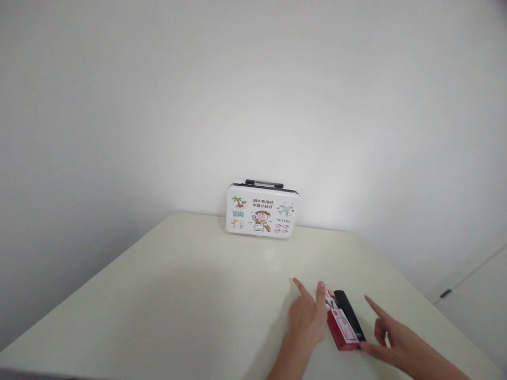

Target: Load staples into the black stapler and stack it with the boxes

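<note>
A small red box with a white and pink top [344, 325] lies on the table at the lower right. Small white and orange pieces [330, 300] show at its far end; their kind I cannot make out. Along its right side rests a long glossy black object [349, 312]. My left hand [307, 316] is at the box's left, thumb and index finger stretched apart, the thumb by the small pieces. On the other side, my right hand [398, 340] has thumb and index finger spread and the other fingers curled. Its thumb tip reaches the box's near right corner.
A white case [262, 214] with cartoon prints and a black handle stands upright at the table's back edge, by the wall. The pale table [158, 295] narrows toward the wall. A white panel with a dark handle [446, 293] is beyond the right edge.
</note>
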Action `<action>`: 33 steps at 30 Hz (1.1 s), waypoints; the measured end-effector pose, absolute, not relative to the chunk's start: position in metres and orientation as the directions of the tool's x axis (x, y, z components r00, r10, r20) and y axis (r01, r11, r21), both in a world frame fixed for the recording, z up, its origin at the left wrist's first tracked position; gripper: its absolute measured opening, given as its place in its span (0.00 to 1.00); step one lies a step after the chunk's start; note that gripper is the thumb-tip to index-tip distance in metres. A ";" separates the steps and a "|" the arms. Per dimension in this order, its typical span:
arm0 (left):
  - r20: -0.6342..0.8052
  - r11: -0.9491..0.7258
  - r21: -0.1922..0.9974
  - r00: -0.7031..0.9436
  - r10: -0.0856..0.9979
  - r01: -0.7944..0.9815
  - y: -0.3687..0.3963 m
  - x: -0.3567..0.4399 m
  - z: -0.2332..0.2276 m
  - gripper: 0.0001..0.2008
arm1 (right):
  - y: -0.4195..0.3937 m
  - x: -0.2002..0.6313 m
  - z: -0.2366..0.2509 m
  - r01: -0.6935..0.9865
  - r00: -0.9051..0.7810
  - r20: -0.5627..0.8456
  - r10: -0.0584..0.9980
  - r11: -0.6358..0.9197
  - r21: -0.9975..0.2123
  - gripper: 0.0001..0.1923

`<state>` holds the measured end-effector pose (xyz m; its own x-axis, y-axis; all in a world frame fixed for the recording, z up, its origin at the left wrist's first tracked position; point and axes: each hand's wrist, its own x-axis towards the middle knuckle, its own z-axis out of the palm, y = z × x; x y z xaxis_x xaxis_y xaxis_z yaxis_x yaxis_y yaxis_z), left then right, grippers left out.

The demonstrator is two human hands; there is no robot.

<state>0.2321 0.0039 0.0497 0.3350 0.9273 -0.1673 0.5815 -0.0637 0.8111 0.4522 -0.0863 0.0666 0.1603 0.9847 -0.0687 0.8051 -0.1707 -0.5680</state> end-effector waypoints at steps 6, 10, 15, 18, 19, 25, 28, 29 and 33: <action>0.020 -0.186 0.747 0.258 0.966 0.639 0.007 0.101 0.035 0.28 | -0.067 0.307 0.066 0.684 0.013 0.090 0.996 0.056 -0.728 0.32; 0.165 -0.307 0.622 0.263 0.951 0.720 0.001 0.026 0.016 0.17 | -0.051 0.217 0.015 0.803 -0.089 0.130 0.988 0.148 -0.577 0.32; 0.276 -0.468 0.263 0.398 0.875 0.844 -0.006 -0.008 -0.019 0.26 | -0.045 0.183 -0.016 0.941 0.000 0.162 0.987 0.055 -0.334 0.31; 0.264 -0.466 0.202 0.411 0.873 0.861 -0.007 -0.009 -0.027 0.27 | -0.046 0.185 -0.015 0.955 -0.012 0.149 0.989 0.056 -0.291 0.31; 0.259 -0.463 0.196 0.410 0.875 0.864 -0.006 -0.008 -0.028 0.27 | -0.046 0.186 -0.014 0.957 -0.021 0.144 0.989 0.062 -0.283 0.31; 0.230 -0.462 0.189 0.418 0.879 0.867 -0.001 -0.010 -0.027 0.27 | -0.043 0.188 -0.017 0.966 -0.048 0.129 0.991 0.079 -0.246 0.32; 0.222 -0.473 0.190 0.432 0.874 0.860 -0.001 -0.010 -0.027 0.27 | -0.041 0.187 -0.019 0.969 -0.042 0.121 0.992 0.070 -0.239 0.32; 0.220 -0.472 0.193 0.430 0.875 0.860 0.000 -0.010 -0.027 0.27 | -0.041 0.187 -0.020 0.968 -0.047 0.123 0.991 0.075 -0.238 0.32; 0.224 -0.464 0.206 0.420 0.879 0.861 0.000 -0.010 -0.028 0.27 | -0.040 0.188 -0.019 0.964 -0.062 0.134 0.989 0.094 -0.250 0.32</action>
<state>-0.0105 0.0004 -0.0278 0.4201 0.8793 0.2243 0.8614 -0.4641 0.2062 0.1881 -0.0398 -0.0193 -0.0621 0.9890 0.1342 0.9637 0.0944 -0.2497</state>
